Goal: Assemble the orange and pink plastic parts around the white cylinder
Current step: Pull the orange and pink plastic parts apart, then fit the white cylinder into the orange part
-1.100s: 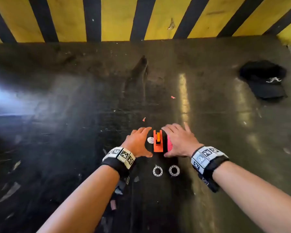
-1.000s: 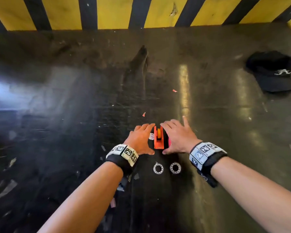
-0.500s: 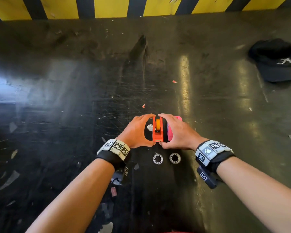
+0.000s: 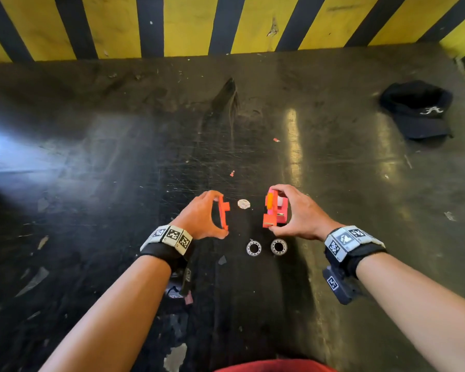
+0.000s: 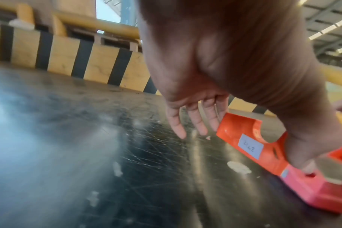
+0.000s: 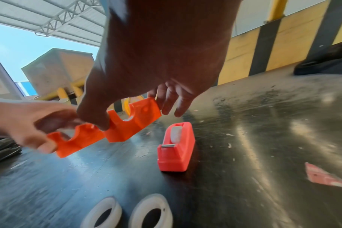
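Observation:
In the head view my left hand (image 4: 221, 214) pinches one orange half-shell (image 4: 224, 210) between thumb and fingers, held on edge above the table; it is the labelled orange half-shell (image 5: 244, 141) in the left wrist view. My right hand (image 4: 273, 209) pinches the other orange half (image 4: 268, 214), seen as the notched orange half (image 6: 133, 121), with a yellow-orange core (image 4: 270, 197) in it. The pink tape dispenser (image 6: 176, 148) stands on the table below that hand, a white roll (image 6: 176, 134) in its slot. A small white disc (image 4: 243, 204) lies between the hands.
Two white rings (image 4: 253, 247) (image 4: 279, 246) lie on the black table (image 4: 145, 157) just near of the hands. A black cap (image 4: 416, 108) sits at the far right by the table edge. A yellow-and-black striped wall (image 4: 188, 22) closes the back.
Both hands gripped the orange block together on the table and lifted it. Now it is split into two halves and the hands have moved apart, uncovering the white disc.

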### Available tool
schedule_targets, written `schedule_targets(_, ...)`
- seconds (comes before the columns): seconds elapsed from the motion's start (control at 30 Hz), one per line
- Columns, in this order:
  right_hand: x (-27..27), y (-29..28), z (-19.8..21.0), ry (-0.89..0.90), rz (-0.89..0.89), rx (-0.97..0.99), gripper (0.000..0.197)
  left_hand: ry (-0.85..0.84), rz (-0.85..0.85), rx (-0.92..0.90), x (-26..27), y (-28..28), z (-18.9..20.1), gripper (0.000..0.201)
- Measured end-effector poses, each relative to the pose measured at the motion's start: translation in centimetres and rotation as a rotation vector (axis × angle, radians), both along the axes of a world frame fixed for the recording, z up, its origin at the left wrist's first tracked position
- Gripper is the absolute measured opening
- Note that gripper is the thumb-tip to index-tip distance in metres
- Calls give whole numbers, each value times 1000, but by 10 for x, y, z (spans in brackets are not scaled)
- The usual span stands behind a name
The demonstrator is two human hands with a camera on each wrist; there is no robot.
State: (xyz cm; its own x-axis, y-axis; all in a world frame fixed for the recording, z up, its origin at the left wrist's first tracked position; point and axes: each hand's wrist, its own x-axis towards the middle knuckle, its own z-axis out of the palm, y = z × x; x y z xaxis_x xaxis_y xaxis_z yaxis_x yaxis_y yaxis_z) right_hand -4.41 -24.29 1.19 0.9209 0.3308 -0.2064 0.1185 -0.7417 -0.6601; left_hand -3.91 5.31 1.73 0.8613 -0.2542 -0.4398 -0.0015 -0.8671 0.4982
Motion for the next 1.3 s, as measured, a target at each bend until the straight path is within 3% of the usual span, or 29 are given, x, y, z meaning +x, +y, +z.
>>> schedule_targets(0.2,-4,7,1,54,52,3,103,67,-116,448,-20,3,-21,106)
schedule_targets(0.4,-5,25,-2,79,87,-10,105,45,-167,563,-30,-13,-36,110)
schedule_targets(0.47,-6,27,-3,95,90,-1,106,69,-131,509,-28,-14,-34,123)
schedule_targets(0.53,-6,27,-3,107,91,8,107,40,-82,364,-24,-16,-27,121)
schedule_targets(0.67,-9,24,-2,89,66,28,106,-67,84,-158,-7,-26,0,50)
schedule_targets(0.77,-13,27,2,89,69,43,105,15,156,-344,-1,-42,17,42)
schedule_targets(1.0,-22,28,6,80,100,44,104,41,227,-439,-6,-52,7,31)
schedule_targets(1.13,-27,26,3,91,72,56,106,-17,377,-537,-13,-46,4,22)
schedule_targets(1.2,-28,23,0,96,50,57,107,-105,405,-484,-18,-42,5,21)
schedule_targets(1.3,-29,18,-1,93,35,25,109,-126,198,-226,-31,-37,0,28)
